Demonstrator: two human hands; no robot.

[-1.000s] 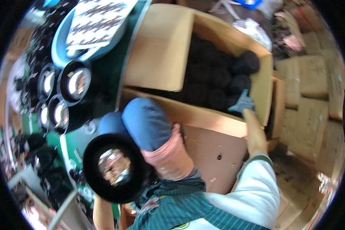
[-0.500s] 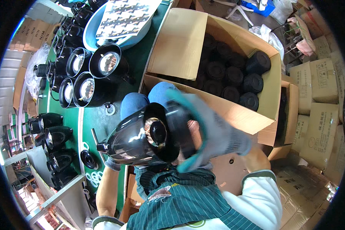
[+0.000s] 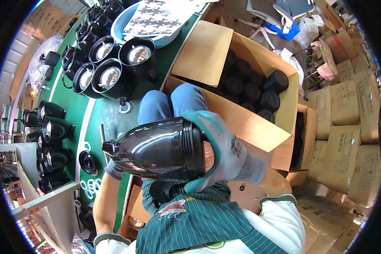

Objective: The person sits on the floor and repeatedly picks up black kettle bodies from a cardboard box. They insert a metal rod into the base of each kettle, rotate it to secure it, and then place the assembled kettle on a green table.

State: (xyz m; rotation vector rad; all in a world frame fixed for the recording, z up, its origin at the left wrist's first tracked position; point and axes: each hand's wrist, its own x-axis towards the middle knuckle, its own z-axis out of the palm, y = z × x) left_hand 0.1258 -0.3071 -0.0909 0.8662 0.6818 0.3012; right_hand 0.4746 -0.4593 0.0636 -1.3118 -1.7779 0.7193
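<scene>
A glossy black vacuum jug body lies sideways above my lap, its narrow end toward the left. My left hand, in a grey glove, holds that end from beneath; its fingers are mostly hidden behind the jug. At the wide end sits a black ribbed base, flush against the body. My right hand, in a grey and teal glove, is closed around this base, thumb and fingers on opposite sides. A thin metal rod stands up near the jug's narrow end.
On the green table stand several open black jugs, white rings and a black round lid. Behind them is a blue basin with printed sheets. An open carton of black bases is ahead right; stacked cartons line the right.
The black base, held apart from the jug's open end earlier, now sits against it and covers the silvery inside. My right hand has turned with it. The view has shifted slightly.
</scene>
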